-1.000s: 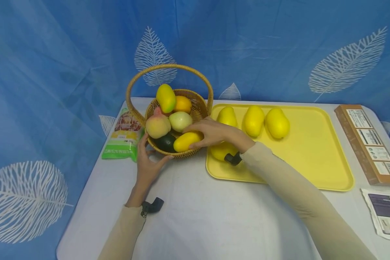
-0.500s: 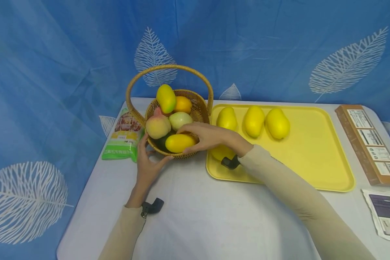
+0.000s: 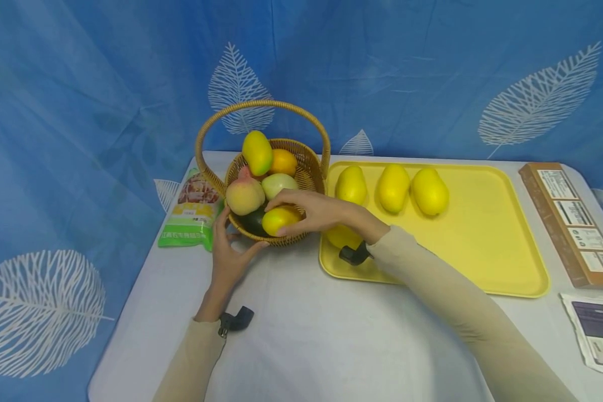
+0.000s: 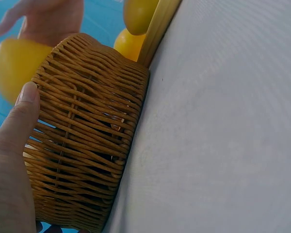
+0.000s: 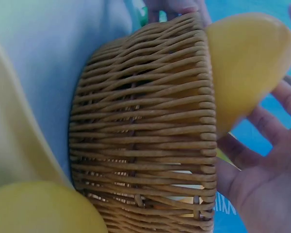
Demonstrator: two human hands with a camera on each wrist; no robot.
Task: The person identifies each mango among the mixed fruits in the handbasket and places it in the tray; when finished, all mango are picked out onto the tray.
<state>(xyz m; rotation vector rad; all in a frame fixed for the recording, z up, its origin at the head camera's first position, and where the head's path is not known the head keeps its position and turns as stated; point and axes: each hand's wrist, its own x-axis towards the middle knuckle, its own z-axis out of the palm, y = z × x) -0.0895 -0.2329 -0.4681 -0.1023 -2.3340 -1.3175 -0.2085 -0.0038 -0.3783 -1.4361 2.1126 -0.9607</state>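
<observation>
A wicker basket (image 3: pixel 312 178) with a tall hoop handle stands at the table's back left. My left hand (image 3: pixel 226 254) grips its near-left side, the thumb (image 4: pixel 24 104) lying against the woven wall in the left wrist view. Over the near-right rim, my right hand (image 3: pixel 314 211) holds a yellow mango (image 3: pixel 277 220) between thumb and fingers; in the right wrist view the mango (image 5: pixel 247 63) sticks out past the rim. Around it in the basket lie a peach (image 3: pixel 244 195), a pale green fruit (image 3: pixel 278 184), an orange fruit (image 3: pixel 283 162), a yellow-green mango (image 3: pixel 257 152) and a dark green fruit (image 3: pixel 253 222), partly covered.
A yellow tray (image 3: pixel 482 234) right of the basket bears several mangoes (image 3: pixel 393 188), one partly under my right wrist. Farther right are a long brown box (image 3: pixel 558 218) and a white-and-purple packet (image 3: pixel 598 329). A green food bag (image 3: pixel 188 215) lies left of the basket.
My right hand has shifted slightly left, and the mango in it has turned from lying sideways to pointing more end-on. My left hand stays on the basket.
</observation>
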